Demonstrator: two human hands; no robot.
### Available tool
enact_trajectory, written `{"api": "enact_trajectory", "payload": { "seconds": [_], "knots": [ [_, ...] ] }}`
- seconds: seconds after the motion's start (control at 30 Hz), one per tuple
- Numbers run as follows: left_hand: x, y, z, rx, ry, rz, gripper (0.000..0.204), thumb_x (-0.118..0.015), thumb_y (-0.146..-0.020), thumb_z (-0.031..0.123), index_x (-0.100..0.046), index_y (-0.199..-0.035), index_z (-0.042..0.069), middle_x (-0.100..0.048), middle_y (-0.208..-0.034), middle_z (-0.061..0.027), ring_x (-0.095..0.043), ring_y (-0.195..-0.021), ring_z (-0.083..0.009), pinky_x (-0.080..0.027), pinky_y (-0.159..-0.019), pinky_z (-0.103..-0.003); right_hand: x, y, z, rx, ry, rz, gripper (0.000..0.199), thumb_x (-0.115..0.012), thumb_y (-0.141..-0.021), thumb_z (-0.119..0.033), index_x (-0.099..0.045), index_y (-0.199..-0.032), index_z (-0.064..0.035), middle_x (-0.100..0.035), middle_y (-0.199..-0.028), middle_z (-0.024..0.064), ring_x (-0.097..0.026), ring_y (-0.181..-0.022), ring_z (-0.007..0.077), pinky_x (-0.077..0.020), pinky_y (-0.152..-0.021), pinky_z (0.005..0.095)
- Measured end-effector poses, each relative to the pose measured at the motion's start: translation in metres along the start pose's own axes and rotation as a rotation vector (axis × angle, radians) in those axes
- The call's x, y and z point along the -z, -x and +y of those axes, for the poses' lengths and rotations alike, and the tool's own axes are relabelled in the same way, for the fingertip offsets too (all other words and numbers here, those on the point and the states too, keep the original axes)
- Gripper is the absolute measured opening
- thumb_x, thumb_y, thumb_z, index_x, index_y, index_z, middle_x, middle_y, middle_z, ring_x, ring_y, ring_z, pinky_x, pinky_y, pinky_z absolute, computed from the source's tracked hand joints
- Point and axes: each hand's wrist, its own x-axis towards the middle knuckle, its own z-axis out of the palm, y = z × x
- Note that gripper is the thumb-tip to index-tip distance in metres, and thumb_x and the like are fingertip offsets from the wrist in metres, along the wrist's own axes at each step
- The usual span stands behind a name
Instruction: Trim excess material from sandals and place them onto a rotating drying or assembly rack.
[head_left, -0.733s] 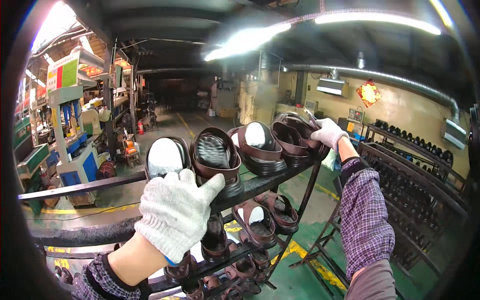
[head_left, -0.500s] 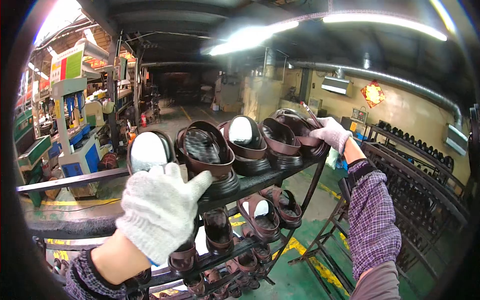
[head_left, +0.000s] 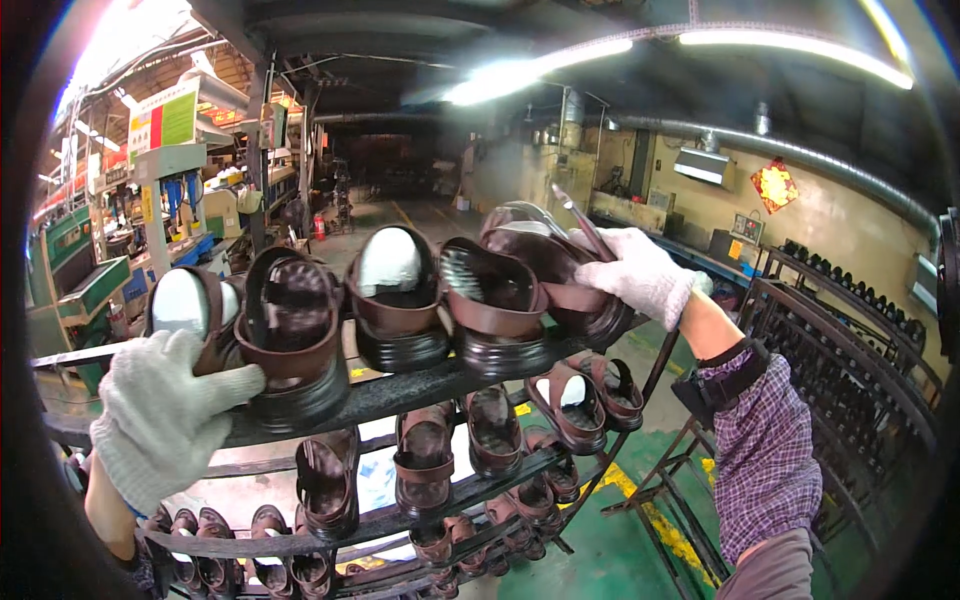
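A row of dark brown sandals with thick black soles stands on the top bar of a black rack (head_left: 400,388). My left hand (head_left: 165,425), in a white knit glove, closes round the heel end of the leftmost sandal (head_left: 217,315), which has a white piece inside; its heel is hidden. My right hand (head_left: 640,275), gloved alike, grips a thin brown stick-like tool (head_left: 585,225) with a pale tip, its kind unclear. Those fingers also touch the rightmost sandal (head_left: 555,260). Between them stand a second sandal (head_left: 290,325) and a sandal with a white insert (head_left: 392,300).
Lower tiers carry more sandals (head_left: 425,460). Another black rack (head_left: 830,370) full of dark shoes stands at the right. Green machines (head_left: 75,265) line the left side, and a red fire extinguisher (head_left: 319,227) stands farther back. Yellow lines (head_left: 655,520) mark the green floor.
The view has shifted, and the sandal row now appears farther left and closer. My left hand has gone left and down in the picture with the leftmost sandal. My right hand keeps the thin tool.
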Motion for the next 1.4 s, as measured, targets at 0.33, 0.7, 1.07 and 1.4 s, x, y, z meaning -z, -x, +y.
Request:
{"api": "enact_trajectory", "payload": {
  "seconds": [0.33,0.7,1.07,1.4],
  "knots": [
    [0.019,0.055,-0.053,0.063,-0.034,-0.042,0.044,-0.076,-0.053,0.017,-0.070,-0.096,0.012,-0.061,-0.096,-0.0161,-0.058,-0.083,-0.0377,-0.043,-0.070,-0.048,-0.035,-0.006,-0.051,0.008,-0.233,-0.033,0.045,-0.064,-0.080,-0.028,-0.065,-0.117,-0.0023,-0.066,-0.081,0.0159,-0.062,-0.078,0.0207,-0.0474,-0.077,0.0333],
    [0.034,0.051,-0.033,0.260,-0.045,-0.153,0.057,-0.075,-0.050,0.019,-0.066,-0.106,0.009,-0.054,-0.098,-0.0143,-0.053,-0.093,-0.0368,-0.043,-0.081,-0.046,0.004,0.018,0.198,-0.300,-0.397,0.277,0.020,-0.054,-0.092,-0.013,-0.069,-0.100,-0.0031,-0.068,-0.090,0.0056,-0.061,-0.075,0.0117,-0.0513,-0.070,0.0283],
    [-0.047,-0.064,0.048,0.175,-0.035,-0.128,0.103,-0.087,-0.046,0.026,-0.043,-0.136,0.003,-0.063,-0.102,-0.0201,-0.058,-0.101,-0.0390,-0.042,-0.096,-0.045,0.007,0.004,0.317,-0.392,-0.128,0.124,0.018,-0.045,-0.091,-0.013,-0.061,-0.083,-0.0121,-0.065,-0.070,0.0029,-0.061,-0.055,0.0176,-0.0491,-0.054,0.0308],
    [-0.066,-0.039,0.047,0.109,0.204,0.163,0.086,-0.082,-0.053,0.032,-0.050,-0.129,0.009,-0.058,-0.101,-0.0158,-0.054,-0.101,-0.0390,-0.043,-0.093,-0.048,0.093,0.045,0.282,-0.654,-0.887,0.444,0.024,-0.049,-0.097,-0.025,-0.067,-0.107,-0.0133,-0.066,-0.111,0.0049,-0.059,-0.100,0.0156,-0.0476,-0.089,0.0324]
  ]
}}
